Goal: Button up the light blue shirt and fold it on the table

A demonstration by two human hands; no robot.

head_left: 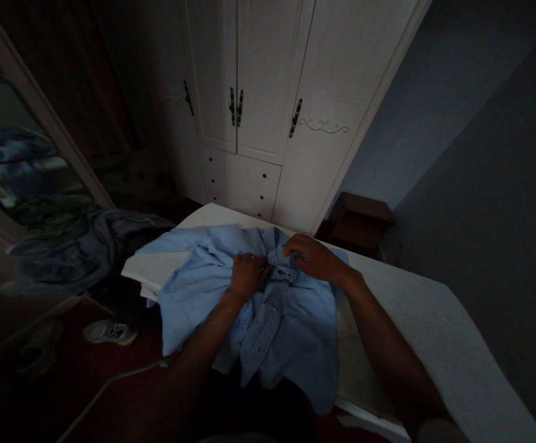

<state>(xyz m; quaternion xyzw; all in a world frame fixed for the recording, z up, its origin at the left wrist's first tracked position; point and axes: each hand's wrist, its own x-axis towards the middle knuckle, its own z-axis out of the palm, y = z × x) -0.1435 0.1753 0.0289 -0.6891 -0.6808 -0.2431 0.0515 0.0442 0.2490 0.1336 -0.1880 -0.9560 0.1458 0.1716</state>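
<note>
On the blue shirt, our left hand had slightly bent fingers; our right hand was half curled. We couldn't tell if either pinched it.

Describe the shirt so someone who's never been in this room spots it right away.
Find the white wardrobe, then the white table in front of it. The shirt lies rumpled there, with the left hand and right hand on it. Its light blue sets it apart from the dark grey heap to the left.
</note>
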